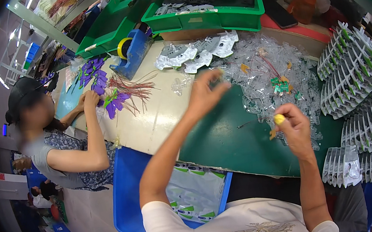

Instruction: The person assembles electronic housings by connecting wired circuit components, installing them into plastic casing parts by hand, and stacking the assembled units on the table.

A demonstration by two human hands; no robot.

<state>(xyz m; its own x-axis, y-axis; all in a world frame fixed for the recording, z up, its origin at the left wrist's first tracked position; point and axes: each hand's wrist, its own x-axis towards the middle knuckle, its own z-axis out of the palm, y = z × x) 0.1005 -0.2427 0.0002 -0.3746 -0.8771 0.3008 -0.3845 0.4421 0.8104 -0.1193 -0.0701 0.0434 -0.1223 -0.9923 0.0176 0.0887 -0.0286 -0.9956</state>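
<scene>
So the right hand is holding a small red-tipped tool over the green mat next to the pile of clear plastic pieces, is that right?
Not quite: the tip is yellow, not red. The head view shows the right hand closed around a small yellow-tipped tool over the green mat, next to the pile of clear plastic pieces.
</scene>
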